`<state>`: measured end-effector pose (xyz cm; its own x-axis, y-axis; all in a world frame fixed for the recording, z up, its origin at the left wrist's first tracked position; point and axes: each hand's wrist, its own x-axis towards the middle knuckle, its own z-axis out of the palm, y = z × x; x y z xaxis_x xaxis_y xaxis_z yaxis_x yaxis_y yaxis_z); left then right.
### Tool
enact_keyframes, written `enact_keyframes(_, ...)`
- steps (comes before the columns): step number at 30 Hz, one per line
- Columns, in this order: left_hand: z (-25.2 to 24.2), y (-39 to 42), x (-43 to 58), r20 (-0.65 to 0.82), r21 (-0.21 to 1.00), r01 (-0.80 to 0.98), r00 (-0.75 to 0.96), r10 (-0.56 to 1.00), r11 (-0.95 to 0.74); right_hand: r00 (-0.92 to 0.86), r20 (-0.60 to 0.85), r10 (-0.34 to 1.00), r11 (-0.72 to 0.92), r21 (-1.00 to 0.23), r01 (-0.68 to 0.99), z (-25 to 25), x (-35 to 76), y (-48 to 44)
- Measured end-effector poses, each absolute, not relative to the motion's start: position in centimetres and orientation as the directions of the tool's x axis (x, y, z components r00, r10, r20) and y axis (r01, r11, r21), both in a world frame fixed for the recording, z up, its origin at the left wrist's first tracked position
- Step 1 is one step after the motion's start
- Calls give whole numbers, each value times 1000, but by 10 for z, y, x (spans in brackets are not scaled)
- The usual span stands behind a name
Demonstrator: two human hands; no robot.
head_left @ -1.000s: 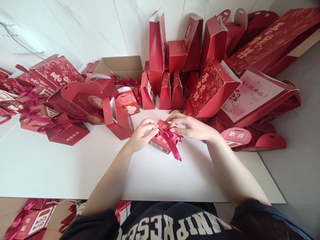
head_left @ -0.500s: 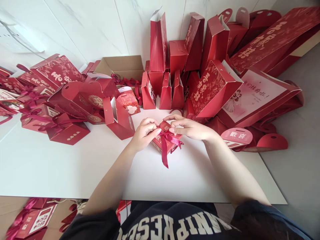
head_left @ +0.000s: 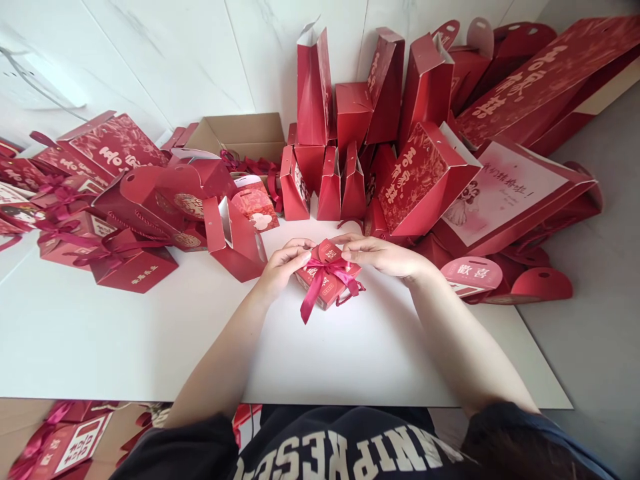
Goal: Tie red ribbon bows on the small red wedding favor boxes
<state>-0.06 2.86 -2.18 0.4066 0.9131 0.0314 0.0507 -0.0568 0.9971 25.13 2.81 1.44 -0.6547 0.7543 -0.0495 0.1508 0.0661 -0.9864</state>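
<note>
Several ribboned boxes point(head_left: 135, 270) sit at left; next, the left hand point(head_left: 284, 263) grips the small box point(head_left: 327, 287), apparently resting on the worktop point(head_left: 325, 363), where tugging its ribbon bow point(head_left: 329, 267) could loosen it; the right hand point(head_left: 377, 256) holds the opposite side, where hard squeezing might crease it.

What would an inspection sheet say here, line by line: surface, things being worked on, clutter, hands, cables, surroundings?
Surface: white table; no spills seen.
Job's things: small red gift box with a magenta ribbon bow on top.
Clutter: red gift boxes crowded along the back and sides; cardboard box holding ribbons.
Hands: left hand and right hand hold the small box from opposite sides.
Cables: thin cable, far left; nothing seen near the hands.
Surroundings: white marbled wall behind, grey wall at right.
</note>
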Motion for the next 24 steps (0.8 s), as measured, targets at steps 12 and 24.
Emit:
enact_keyframes(12, -18, 28, -3, 18, 995, 83, 431, 902, -60, -688, -22, 725, 144, -973, 183, 14, 257, 32)
enact_keyframes(24, -45, 31, -1, 22, 978, -200, 374, 927, 58, -695, -41, 718, 64, -990, 124, 10, 259, 34)
